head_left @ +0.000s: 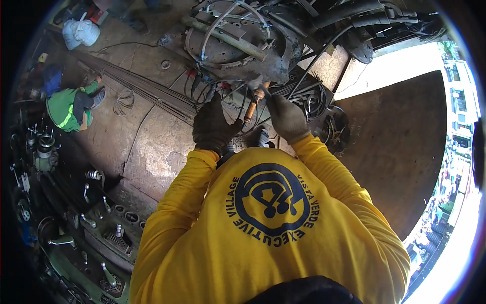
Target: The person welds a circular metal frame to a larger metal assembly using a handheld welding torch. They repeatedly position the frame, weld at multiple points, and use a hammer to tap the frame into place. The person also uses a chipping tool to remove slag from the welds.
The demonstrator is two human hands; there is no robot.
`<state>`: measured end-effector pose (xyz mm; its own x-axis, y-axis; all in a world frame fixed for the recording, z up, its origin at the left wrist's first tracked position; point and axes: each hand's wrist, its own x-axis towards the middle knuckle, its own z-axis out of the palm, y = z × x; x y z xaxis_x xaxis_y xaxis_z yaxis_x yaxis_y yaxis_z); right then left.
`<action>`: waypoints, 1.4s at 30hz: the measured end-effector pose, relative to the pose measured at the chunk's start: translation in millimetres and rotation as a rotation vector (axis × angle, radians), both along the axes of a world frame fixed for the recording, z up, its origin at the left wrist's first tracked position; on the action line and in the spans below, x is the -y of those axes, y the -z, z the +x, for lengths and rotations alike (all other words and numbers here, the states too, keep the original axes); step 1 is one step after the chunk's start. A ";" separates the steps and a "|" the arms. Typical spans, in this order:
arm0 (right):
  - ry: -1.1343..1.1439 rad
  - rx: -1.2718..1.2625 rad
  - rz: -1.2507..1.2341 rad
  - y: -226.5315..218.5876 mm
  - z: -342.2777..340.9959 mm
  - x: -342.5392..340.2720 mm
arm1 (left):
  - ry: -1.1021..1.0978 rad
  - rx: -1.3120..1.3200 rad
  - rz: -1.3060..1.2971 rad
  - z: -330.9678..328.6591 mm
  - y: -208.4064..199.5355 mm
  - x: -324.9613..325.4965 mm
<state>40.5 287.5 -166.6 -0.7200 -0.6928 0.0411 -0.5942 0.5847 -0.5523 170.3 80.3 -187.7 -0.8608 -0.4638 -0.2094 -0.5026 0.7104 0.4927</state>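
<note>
Both my hands wear dark work gloves and reach forward over a cluttered work spot. My left hand [215, 124] has its thumb spread from its raised fingers, and I see nothing clearly gripped in it. Opposite it, my right hand [288, 119] is closed, fingers curled forward. A blurred grey shape [255, 82] lies just beyond its fingertips; what the hand holds I cannot make out. Between the hands is an orange, copper-coloured tool handle [250, 109], tilted, with dark cables around it. Ahead stands a large rusty round metal piece [228, 53] with a hoop and a bar on top.
Long thin metal rods [136, 83] run across the floor to the left. A person in a green top [68, 109] crouches there. A machine with levers [86, 238] stands at lower left. Coiled black cables [316, 99] and a large curved metal sheet [395, 147] lie to the right.
</note>
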 end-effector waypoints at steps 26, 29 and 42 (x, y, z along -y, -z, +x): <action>0.110 0.274 -0.225 -6.8 8.1 -17.2 | 0.013 0.002 -0.040 -0.4 -2.0 -1.1; 0.022 0.167 -0.241 -8.4 12.2 -13.9 | 0.016 -0.032 -0.065 2.5 3.7 -0.3; -0.105 -0.112 -0.060 5.2 -1.9 4.6 | 0.008 0.055 -0.027 -2.0 -13.3 -0.8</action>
<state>38.6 282.9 -171.7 -0.6326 -0.7576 0.1610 -0.7099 0.4841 -0.5115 168.4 81.0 -174.4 -0.8520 -0.4630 -0.2442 -0.5227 0.7271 0.4451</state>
